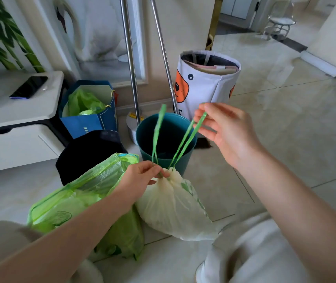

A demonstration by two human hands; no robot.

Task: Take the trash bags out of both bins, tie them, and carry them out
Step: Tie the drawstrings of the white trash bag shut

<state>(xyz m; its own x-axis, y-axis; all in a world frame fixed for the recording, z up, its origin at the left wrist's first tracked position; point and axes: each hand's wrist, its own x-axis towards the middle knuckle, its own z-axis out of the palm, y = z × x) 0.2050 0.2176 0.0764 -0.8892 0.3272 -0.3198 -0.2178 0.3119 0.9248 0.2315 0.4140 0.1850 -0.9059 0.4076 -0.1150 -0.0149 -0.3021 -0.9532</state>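
Forearms reach in from the lower corners, both bare. The left hand [140, 176] sits low, its thumb and fingertips pinching the gathered neck of a pale trash bag [175, 207] that rests on the tiled floor [285, 139]. The right hand [222, 127] is raised higher and to the right, palm turned inward, fingers loosely spread with the tips holding one green drawstring loop [187, 139] pulled taut up from the bag's neck; a second green loop [158, 131] stands up nearer the left hand.

Just behind the bag stands a teal bin [142, 137], its mouth open. A black bin [85, 154] sits to its left, and a green trash bag [77, 201] slumps on the floor under the left forearm, touching the pale bag's side. A white fabric basket [206, 88] with an orange patch stands behind the teal bin, beside two metal poles [131, 68]. A blue paper bag [89, 123] leans by a white table [20, 107] on the left. Open floor stretches to the right.
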